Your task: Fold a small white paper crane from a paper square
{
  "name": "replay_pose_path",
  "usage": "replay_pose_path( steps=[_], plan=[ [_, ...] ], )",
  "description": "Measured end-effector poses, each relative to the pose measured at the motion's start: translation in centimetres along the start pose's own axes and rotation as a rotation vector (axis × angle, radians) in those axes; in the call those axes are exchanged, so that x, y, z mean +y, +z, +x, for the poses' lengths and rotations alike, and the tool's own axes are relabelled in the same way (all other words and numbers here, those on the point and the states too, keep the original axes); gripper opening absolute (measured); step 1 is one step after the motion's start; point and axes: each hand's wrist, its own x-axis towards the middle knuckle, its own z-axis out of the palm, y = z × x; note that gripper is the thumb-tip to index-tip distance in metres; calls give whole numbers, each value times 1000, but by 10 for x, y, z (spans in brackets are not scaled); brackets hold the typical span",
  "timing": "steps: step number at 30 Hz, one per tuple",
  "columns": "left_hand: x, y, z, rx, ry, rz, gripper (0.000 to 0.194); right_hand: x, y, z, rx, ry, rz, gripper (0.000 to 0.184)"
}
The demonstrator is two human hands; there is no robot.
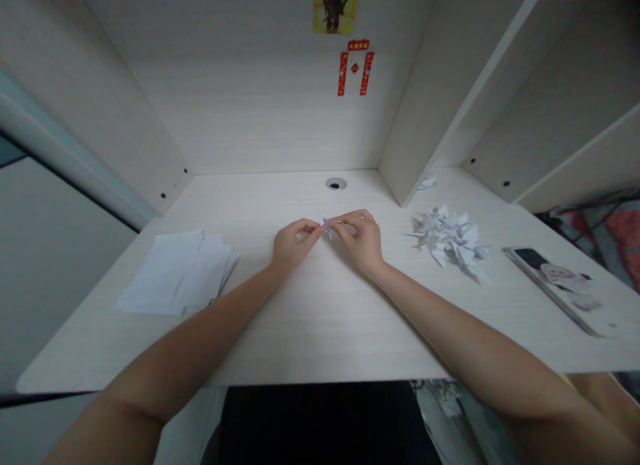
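Note:
Over the middle of the desk, my left hand (296,243) and my right hand (362,239) meet at a small piece of folded white paper (325,224). Thumb and fingers of each hand pinch it from either side, so much of it is hidden; thin pointed tips stick out above and below. To the right of my right hand lies a heap of folded white paper shapes (450,237) with sharp points, resembling paper cranes. Flat white paper sheets (173,265) sit in an uneven stack left of my left hand.
A phone in a decorated case (565,288) lies at the right, past the heap. Behind my hands are a round cable hole (336,184) and the back panel. An upright divider (425,111) stands at the back right. The desk's front edge (320,383) runs below my forearms.

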Motion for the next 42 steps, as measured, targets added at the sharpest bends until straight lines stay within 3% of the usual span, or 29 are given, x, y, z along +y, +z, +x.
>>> replay_pose_path(
  steps=[4, 8, 14, 22, 34, 42],
  plan=[
    [-1, 0, 0, -10, -12, 2, 22, 2, 3, 1, -16, 27, 72, 18],
    [-6, 1, 1, -23, -13, 39, 21, 9, 7, 3, 12, 156, 160, 28],
    [-3, 1, 4, -117, -47, -111, 22, 12, 9, 6, -24, 325, 334, 41],
    [3, -1, 5, -127, -52, -209, 21, 8, 9, 8, -44, 452, 553, 48],
    [-6, -1, 7, -154, -7, -288, 28, 7, 10, 10, -41, 625, 899, 36],
    [-5, -3, 7, -176, 17, -248, 27, 8, 10, 11, -48, 710, 949, 34]
  ],
)
